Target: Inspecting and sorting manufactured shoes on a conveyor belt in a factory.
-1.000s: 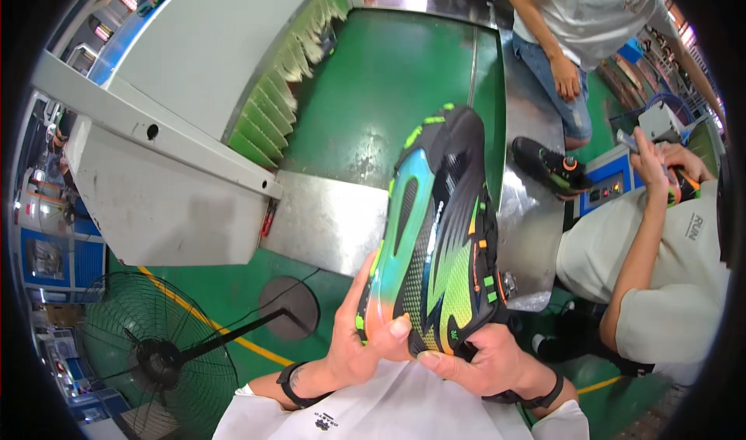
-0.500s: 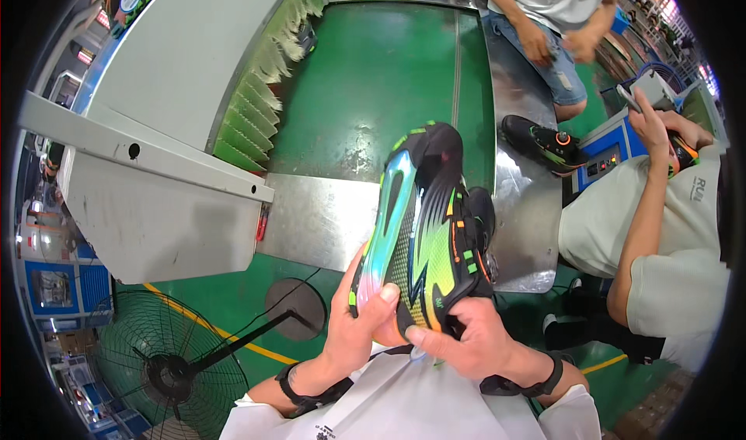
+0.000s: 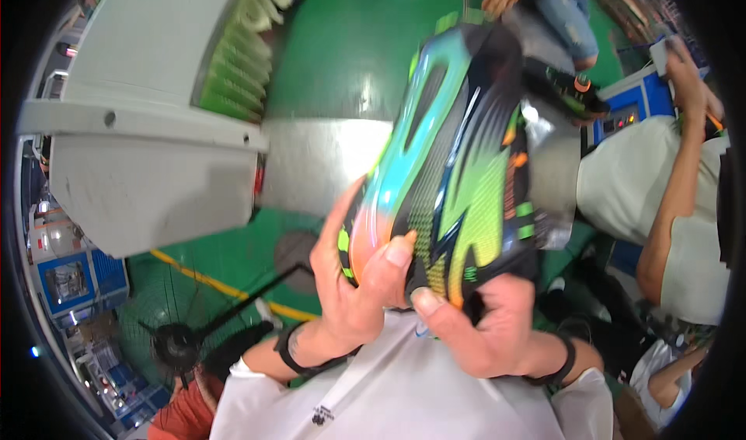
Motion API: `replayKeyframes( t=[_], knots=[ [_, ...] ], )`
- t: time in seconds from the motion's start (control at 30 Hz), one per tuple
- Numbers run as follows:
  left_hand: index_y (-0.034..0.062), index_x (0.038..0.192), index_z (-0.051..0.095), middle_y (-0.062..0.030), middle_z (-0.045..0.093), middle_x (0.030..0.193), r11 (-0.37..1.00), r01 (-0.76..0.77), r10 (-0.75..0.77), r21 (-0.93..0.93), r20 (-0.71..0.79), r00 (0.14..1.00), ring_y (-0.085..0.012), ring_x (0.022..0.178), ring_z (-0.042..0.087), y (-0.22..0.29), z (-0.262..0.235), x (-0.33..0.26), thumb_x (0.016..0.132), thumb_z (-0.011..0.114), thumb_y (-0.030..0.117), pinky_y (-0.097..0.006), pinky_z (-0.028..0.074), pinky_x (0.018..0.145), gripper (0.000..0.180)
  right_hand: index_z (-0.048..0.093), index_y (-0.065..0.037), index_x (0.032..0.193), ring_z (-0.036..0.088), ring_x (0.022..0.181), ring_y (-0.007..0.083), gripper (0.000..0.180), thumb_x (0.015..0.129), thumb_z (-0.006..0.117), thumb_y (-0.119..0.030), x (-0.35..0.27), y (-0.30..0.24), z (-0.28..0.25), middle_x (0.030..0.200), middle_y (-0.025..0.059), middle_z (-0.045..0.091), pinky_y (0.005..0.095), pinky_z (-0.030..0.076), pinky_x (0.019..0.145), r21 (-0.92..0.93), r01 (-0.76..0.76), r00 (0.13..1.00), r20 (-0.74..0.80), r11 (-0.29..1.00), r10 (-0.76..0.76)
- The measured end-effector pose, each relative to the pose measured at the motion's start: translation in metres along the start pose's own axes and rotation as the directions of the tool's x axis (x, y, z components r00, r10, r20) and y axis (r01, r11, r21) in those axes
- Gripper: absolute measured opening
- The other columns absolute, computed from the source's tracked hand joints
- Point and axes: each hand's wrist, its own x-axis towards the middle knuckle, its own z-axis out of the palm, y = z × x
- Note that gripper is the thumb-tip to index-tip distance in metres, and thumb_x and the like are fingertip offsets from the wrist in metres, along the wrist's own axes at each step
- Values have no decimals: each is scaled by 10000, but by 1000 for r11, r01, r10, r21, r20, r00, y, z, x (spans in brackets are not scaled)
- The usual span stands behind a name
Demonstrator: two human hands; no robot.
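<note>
Since the earlier frame the shoe (image 3: 458, 183) has come up larger in my view, its toe swung further right; part of that may be the view itself shifting, since the blur makes it hard to judge. Its long axis runs away from me, heel near, toe far and leaning right, held up on the near side of the green belt (image 3: 342, 71). My left grip (image 3: 353, 288) is clamped on the left, sole side of the heel; my right grip (image 3: 489, 333) holds the collar side, fingers partly hidden. Both are about equally near the heel, and neither touches the toe.
</note>
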Motion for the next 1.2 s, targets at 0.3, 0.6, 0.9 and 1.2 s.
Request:
replayKeyframes(
  t=[0.3, 0.6, 0.9, 1.2],
  knots=[
    [-104, 1409, 215, -230, 379, 1400, 987, -154, 153, -40, -20, 988, -304, 1287, 414, -20, -2, 0, 863, 626, 207, -408, 362, 1069, 751, 653, 48, 963, 571, 732, 92, 173, 879, 650, -102, 2, -2, -10, 851, 59, 674, 256, 476, 671, 9, -132, 991, 36, 991, 131],
    [-118, 1399, 236, -248, 454, 1330, 978, -205, 206, 30, -8, 979, -293, 1207, 496, -12, 2, -3, 840, 633, 112, -398, 451, 999, 723, 656, 45, 959, 580, 715, 88, 147, 856, 666, -60, 3, -8, 1, 825, 51, 668, 236, 470, 638, 44, -147, 986, -70, 988, 150],
    [-96, 1394, 252, -230, 482, 1307, 993, -90, 89, 73, 16, 996, -254, 1189, 508, -31, 8, 18, 877, 632, 242, -364, 404, 1016, 726, 643, 50, 912, 565, 716, 64, 165, 890, 644, -113, 18, 17, -10, 814, 43, 668, 227, 455, 638, 200, -83, 983, -143, 976, 113],
    [-115, 1414, 170, -274, 388, 1376, 959, -282, 282, 2, 23, 959, -344, 1247, 455, -23, 6, 7, 885, 606, 333, -446, 411, 1027, 819, 634, 47, 944, 585, 706, 121, 185, 883, 643, -128, 16, -15, -11, 823, 69, 657, 259, 467, 649, 81, -105, 992, -68, 991, 110]
  ],
)
